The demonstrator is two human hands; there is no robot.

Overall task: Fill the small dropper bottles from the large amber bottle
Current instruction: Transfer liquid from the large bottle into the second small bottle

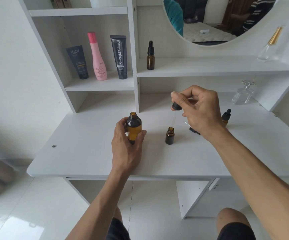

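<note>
1. The left hand [126,146] grips the large amber bottle [134,128], which stands uncapped and upright on the white desk [88,153].
2. Just right of it stands an open small dropper bottle [169,135].
3. The right hand [200,110] pinches a dropper [175,109] above that bottle, its glass tube pointing down.
4. A loose dropper cap [193,129] lies under the right hand.
5. A capped small bottle [226,116] stands behind the wrist.
6. Another capped dropper bottle [150,56] stands on the shelf [209,68].

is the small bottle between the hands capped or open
Open. The small bottle stands upright on the desk with a bare neck; the right hand holds a dropper above it.
</note>
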